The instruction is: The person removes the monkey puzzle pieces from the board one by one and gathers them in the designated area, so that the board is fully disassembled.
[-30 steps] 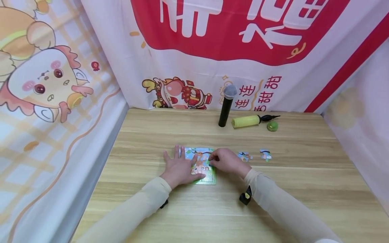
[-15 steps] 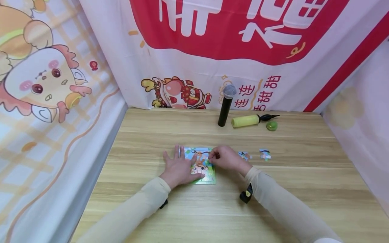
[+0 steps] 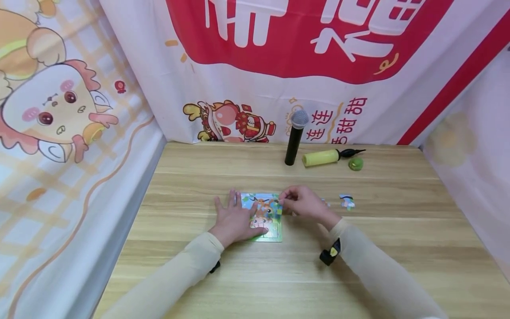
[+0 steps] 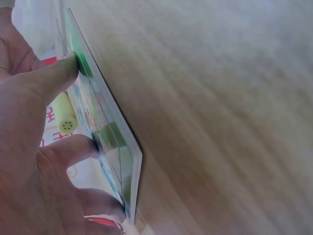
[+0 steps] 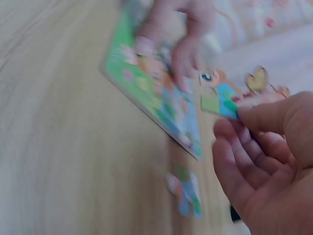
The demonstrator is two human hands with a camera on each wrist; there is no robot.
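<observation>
A square jigsaw puzzle board (image 3: 272, 235) with a green border and an animal picture lies on the table. Across its left part my left hand (image 3: 233, 221) rests with spread, fairly straight fingers; the left wrist view shows thumb and fingertips touching the board's face (image 4: 115, 139). My right hand (image 3: 306, 204) pinches a puzzle piece (image 5: 215, 98) between thumb and fingers, raised over the board's right edge. That piece is blue and green with part of an orange animal and an eye. Another loose puzzle piece (image 5: 185, 191) lies on the wood beside the board, blurred.
To the right lies a loose puzzle piece (image 3: 346, 201); another (image 3: 326, 202) is mostly hidden behind my right hand. Further back are an upright black microphone (image 3: 294, 141), a yellow hand pump (image 3: 322, 158) and a small green object (image 3: 356, 164). Printed cloth hangs behind the table (image 3: 191, 274).
My right hand has drawn back slightly to the right and up from the board, with the puzzle piece now showing in its fingers. The left hand stays in place.
</observation>
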